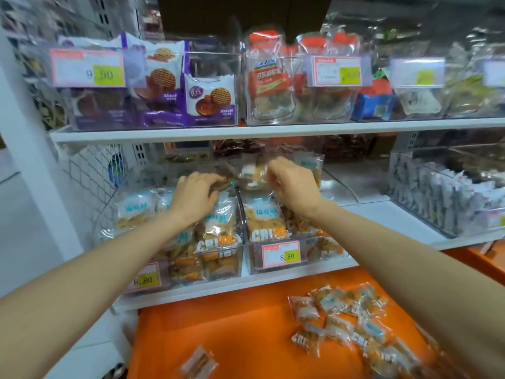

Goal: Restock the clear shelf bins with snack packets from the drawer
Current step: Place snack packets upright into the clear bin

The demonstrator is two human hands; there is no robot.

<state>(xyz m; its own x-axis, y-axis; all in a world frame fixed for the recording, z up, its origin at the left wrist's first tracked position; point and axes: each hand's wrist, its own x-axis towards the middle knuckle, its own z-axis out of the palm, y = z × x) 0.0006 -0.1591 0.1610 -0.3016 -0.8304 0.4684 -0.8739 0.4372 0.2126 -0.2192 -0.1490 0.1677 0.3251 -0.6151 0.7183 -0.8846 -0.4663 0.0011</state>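
Two clear bins of crisp snack packets stand on the middle shelf: a left bin (pixel 218 266) and a right bin (pixel 276 265). My left hand (pixel 195 195) reaches over the left bin, fingers curled on packets near the divider. My right hand (pixel 293 184) pinches a blurred clear snack packet (pixel 252 173) above the back of the right bin. Below, the open orange drawer (pixel 218 324) holds several loose snack packets (pixel 341 324) at its right and a single packet (pixel 198 363) near the front.
The upper shelf (pixel 246 131) carries clear bins of purple cookie packs (pixel 177 86), orange-labelled packs (pixel 270 77) and others. A bin of white packets (pixel 451 198) stands at the right of the middle shelf. A wire basket (pixel 90 173) is at the left.
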